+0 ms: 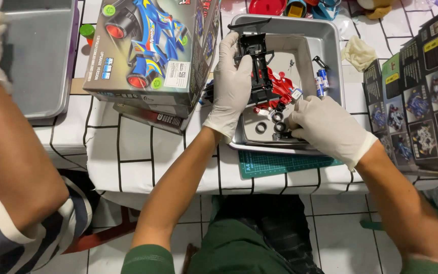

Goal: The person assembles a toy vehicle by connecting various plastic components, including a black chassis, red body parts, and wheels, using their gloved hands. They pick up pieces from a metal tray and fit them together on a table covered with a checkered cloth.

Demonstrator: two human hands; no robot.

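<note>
the left hand [232, 83], in a white glove, is closed around a black toy car frame [256, 61] and holds it over the middle of a grey metal tray [330, 38], with the red car shell [279, 86] just beside it. the right hand [325, 127], also gloved, is curled down on small black parts at the tray's near edge, fingertips pinching among little rubber tyres [261, 127]; exactly which piece it grips cannot be told. the frame looks like thin moulded plastic: light, fairly stiff, but likely to snap at its clips and thin rails, so the long side rails seem the safest hold. the tyres look soft and would roll or slip from gloved fingers. a small blue battery [323, 79] lies by the tray's right edge. a big toy car box [150, 50] stands left of the tray, and another person's gloved arm [11, 147] reaches over a second tray [36, 61] at the table's far left corner.
</note>
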